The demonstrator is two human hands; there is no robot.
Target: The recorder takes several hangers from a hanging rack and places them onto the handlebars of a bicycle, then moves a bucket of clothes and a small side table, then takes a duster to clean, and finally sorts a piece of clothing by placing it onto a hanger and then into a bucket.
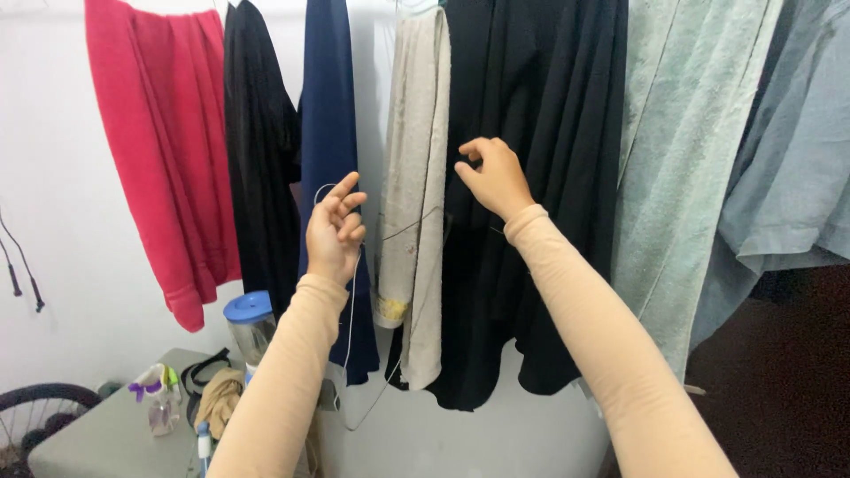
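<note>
Hands at hanging garments, work barely begun.
We raise our left hand [335,228], fingers curled around a thin cord [352,301], at nine o'clock of the beige cloth [416,177]; our right hand [492,177], loosely apart, touches the black garment [540,133], nothing taken down.

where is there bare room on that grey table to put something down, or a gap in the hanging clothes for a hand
The grey table is bare at its near left, between the bicycle wheel and the spray bottle. Its right end is crowded by the blue-lidded jar and tan cloth. White wall shows between the navy garment and beige towel, by the left hand.
</note>
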